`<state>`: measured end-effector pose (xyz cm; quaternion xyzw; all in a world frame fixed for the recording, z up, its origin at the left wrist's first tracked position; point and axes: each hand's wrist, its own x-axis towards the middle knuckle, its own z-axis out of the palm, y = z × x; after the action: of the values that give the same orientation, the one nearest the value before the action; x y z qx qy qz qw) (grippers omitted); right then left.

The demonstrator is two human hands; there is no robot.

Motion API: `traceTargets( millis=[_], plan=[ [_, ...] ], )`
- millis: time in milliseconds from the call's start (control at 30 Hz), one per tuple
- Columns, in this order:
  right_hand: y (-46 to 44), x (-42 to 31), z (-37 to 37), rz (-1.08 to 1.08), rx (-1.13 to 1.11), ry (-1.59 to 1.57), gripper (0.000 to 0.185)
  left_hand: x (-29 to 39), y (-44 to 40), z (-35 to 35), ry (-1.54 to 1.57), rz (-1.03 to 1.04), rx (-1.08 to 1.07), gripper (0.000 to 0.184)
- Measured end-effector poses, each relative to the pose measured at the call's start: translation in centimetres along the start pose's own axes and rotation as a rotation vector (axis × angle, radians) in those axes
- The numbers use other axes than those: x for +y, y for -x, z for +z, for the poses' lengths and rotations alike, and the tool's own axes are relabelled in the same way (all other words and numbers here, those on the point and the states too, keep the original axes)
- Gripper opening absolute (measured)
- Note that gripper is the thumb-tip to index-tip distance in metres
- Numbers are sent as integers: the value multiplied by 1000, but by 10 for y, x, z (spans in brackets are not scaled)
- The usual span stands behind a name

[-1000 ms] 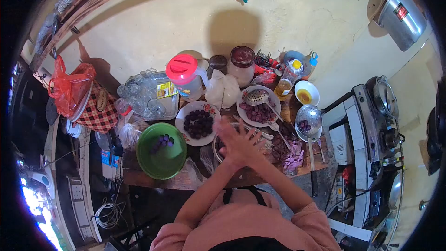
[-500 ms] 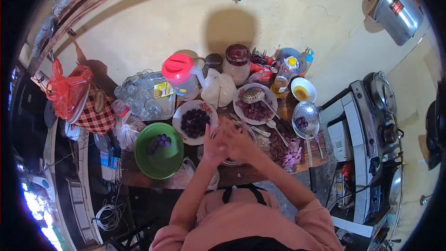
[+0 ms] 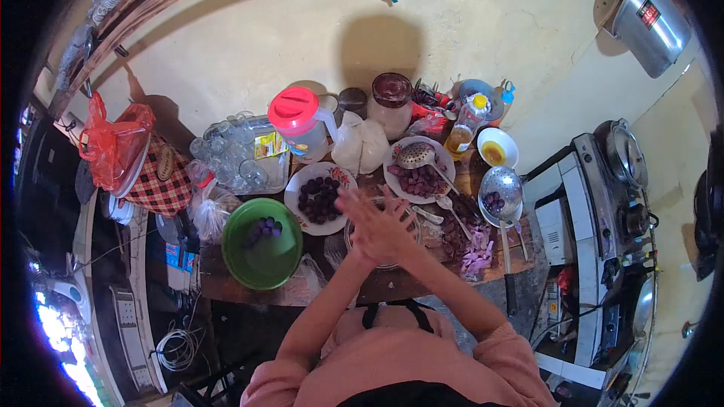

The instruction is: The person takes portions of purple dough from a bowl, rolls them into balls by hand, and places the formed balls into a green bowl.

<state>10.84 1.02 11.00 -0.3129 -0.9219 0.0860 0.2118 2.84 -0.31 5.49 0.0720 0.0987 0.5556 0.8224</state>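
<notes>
My left hand (image 3: 360, 220) and my right hand (image 3: 394, 235) are pressed palm to palm above a round bowl (image 3: 383, 262), which they largely cover. Their fingers are extended and somewhat spread; whatever lies between the palms is hidden. Just left of them is a flowered plate (image 3: 298, 220) of dark purple balls. Further left, a green basin (image 3: 260, 267) holds several purple balls. Beyond my right hand, a second plate (image 3: 394, 185) bears purple chunks and a slotted ladle (image 3: 417, 156). Purple strips (image 3: 477, 255) lie to the right on the wooden table (image 3: 302, 295).
A red-lidded pitcher (image 3: 300, 132), a white bag (image 3: 360, 145), a jar (image 3: 391, 109) and an oil bottle (image 3: 464, 128) stand at the back. A tray of glasses (image 3: 230, 154) is at the back left. A strainer (image 3: 501, 185) rests on a bowl at the right, near the stove (image 3: 603, 211).
My hands shifted against each other above the bowl, and the fingers now reach further up and apart than half a second ago. The view moved slightly.
</notes>
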Motion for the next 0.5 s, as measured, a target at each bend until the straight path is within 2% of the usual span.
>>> traceTargets(
  millis=[33, 133, 233, 333, 400, 433, 500],
  plan=[
    [2, -5, -2, -82, -10, 30, 65, 2, -2, 2, -10, -3, -5, 61],
    [11, 12, 5, 80, -111, 103, 59, 10, -4, 5, -13, -25, -8, 59],
    [12, 19, 0, 111, -16, 97, 60, 9, -5, 8, -33, -20, -27, 57],
    [7, 14, -8, 71, -48, 171, 65, 2, -7, 12, -85, 26, -40, 55],
    [6, 19, -9, 146, 117, -79, 67, 6, -6, 18, -123, 15, 38, 54],
    [6, 23, -12, 183, 195, -205, 68, 10, -3, 21, -125, -54, 109, 54],
    [3, 32, -27, 237, 299, -401, 68, 13, -4, 10, 224, -156, -47, 55]
  ],
)
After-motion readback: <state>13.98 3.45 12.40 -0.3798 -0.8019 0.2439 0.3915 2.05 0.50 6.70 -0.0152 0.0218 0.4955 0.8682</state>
